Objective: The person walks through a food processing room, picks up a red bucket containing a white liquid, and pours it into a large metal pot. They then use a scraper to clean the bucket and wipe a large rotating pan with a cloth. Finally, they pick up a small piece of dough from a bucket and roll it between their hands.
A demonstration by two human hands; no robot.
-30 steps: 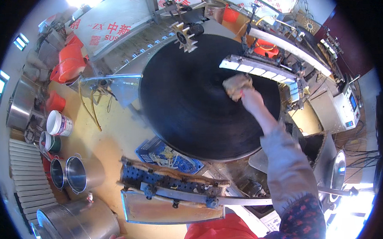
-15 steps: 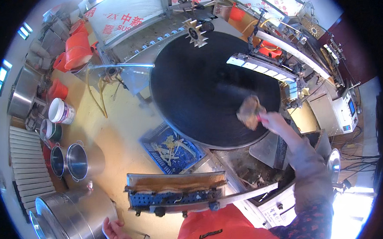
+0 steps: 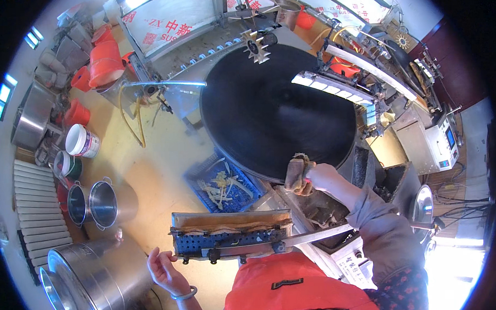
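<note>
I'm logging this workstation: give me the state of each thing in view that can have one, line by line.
Black plate, partly overhung by the white-panelled bar; whether turning, unclear
Right hand, closed on the brown pad
Brown pad, at the plate's near edge; contact unclear
Left hand, empty, fingers loosely curled
Blue basket, holding pale scraps
Two steel pots, uncovered
Screen, lit blue

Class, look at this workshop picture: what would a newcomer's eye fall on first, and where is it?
Most likely the big black round plate, which fills the middle of the view. Next would come the right hand, gripping a brown pad that overlaps the plate's near edge in the picture; whether they touch is unclear. The bright red garment at bottom centre and the orange-red buckets at upper left would also stand out.
</note>
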